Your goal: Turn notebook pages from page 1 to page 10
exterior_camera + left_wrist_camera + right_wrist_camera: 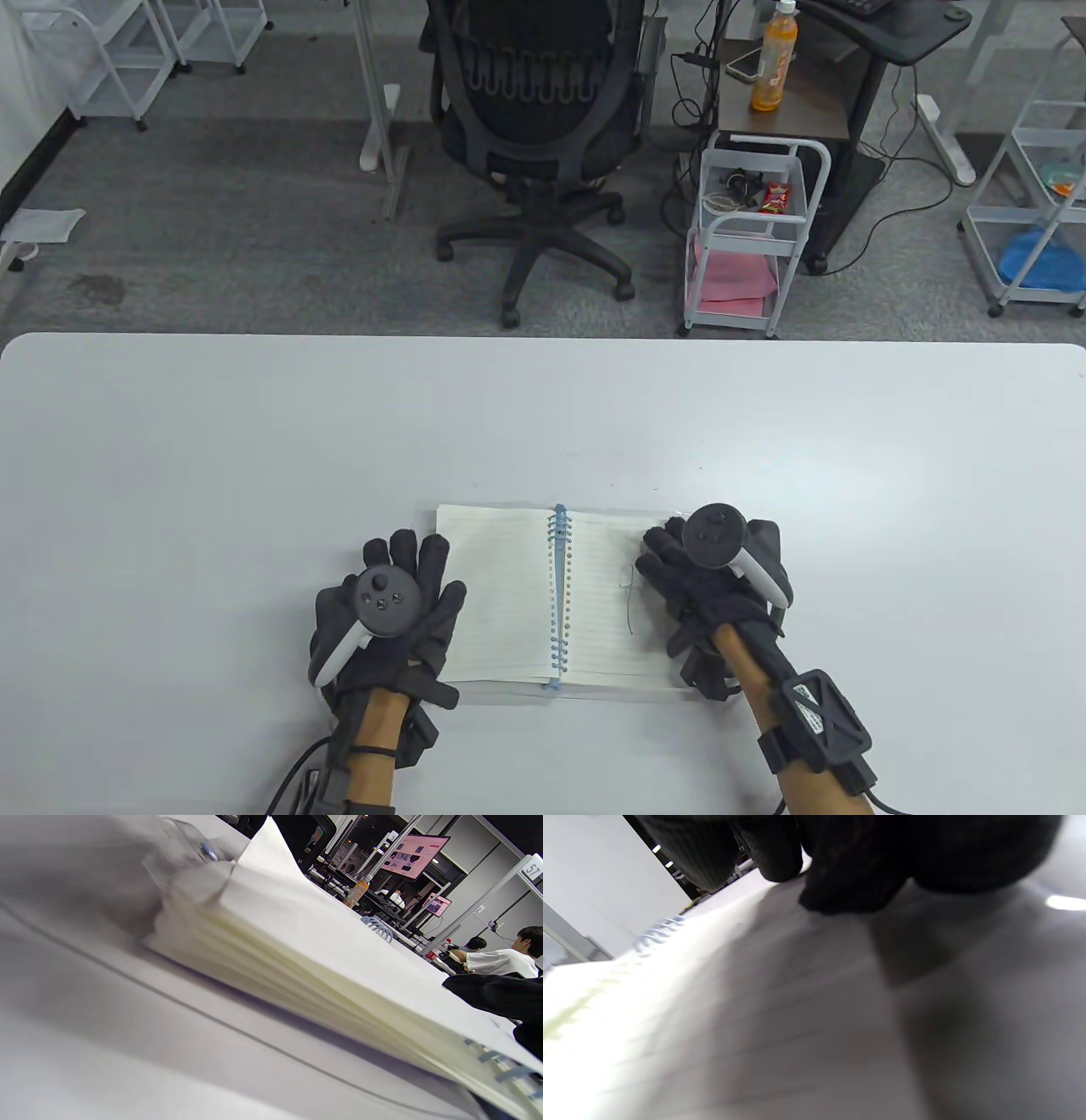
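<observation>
Both hands sit low in the table view. Left hand [386, 607] lies flat, fingers spread, on the white surface [254, 441] at the left edge of the open notebook [556, 598] — gripping nothing. Right hand [708, 573] rests on the outer edge of the right page, fingers curled down; whether it pinches a sheet I cannot tell. Notebook lies open near the front edge, blue spiral [557, 594] down the middle.

Left wrist view: stacked page edges [322, 984] seen from the side, top sheet's corner lifted.

Right wrist view: dark gloved fingertips [848, 887] touching the lined page [780, 1018] — blurred.
</observation>
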`<state>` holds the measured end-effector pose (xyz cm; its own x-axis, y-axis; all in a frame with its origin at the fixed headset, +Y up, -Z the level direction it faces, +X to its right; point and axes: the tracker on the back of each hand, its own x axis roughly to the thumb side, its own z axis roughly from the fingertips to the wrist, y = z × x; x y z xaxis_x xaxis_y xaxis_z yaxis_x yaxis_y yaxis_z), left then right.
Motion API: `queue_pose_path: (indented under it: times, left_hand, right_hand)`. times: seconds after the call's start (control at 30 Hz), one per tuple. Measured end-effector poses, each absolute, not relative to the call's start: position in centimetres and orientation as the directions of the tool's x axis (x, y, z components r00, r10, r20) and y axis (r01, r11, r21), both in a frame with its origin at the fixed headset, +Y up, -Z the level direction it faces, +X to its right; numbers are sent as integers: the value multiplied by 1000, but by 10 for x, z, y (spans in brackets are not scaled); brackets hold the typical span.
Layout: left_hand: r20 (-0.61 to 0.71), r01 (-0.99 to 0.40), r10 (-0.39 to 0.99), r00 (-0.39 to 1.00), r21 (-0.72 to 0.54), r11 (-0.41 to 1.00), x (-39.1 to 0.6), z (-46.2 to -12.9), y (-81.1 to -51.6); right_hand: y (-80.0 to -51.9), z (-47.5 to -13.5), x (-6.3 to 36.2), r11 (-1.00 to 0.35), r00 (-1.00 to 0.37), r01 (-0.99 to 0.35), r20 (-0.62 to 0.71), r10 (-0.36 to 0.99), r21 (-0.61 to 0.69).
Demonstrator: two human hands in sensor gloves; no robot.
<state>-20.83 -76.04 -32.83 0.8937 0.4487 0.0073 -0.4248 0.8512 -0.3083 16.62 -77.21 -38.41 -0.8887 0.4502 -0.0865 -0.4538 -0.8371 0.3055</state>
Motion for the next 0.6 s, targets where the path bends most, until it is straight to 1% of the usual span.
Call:
queue_pose_path:
  times: [0.17,0.33,0.43,0.6]
  left_hand:
    - [13,-389,414,910,-316,865,-206,-329,-762]
    - [16,-383,411,912,-329,863,-204,-329,-764]
    - [19,-387,416,909,-328,862,-203,-330,-764]
    - [19,-391,420,907,-329,859,-203,-330,-764]
  right_hand:
    - [-781,-388,167,-880,-924,-382,-127,360,282]
    - [-782,-388,167,-873,-921,-389,-149,360,294]
    - [-780,-388,165,-883,-929,-370,-141,343,289]
    - [-775,-386,158,-913,-942,-336,-106,319,232]
